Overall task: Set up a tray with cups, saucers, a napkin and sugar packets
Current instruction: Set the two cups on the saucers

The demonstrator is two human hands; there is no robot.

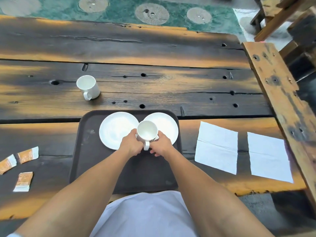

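A dark brown tray [92,151] lies on the wooden table in front of me. Two white saucers sit side by side at its far end, the left saucer [116,129] and the right saucer [166,124]. A white cup [147,130] is between them, over the saucers' near edges, handle toward me. My left hand [131,144] grips its left side and my right hand [160,145] holds its right side. A second white cup [88,87] stands on the table beyond the tray, to the left. Three sugar packets [28,154] lie at the left. Two white napkins [216,147] lie at the right.
A wooden bench or beam [280,93] runs along the table's right side. More wooden furniture stands at the top right. A green patterned rug [119,9] lies beyond the table's far edge. My white apron shows at the bottom.
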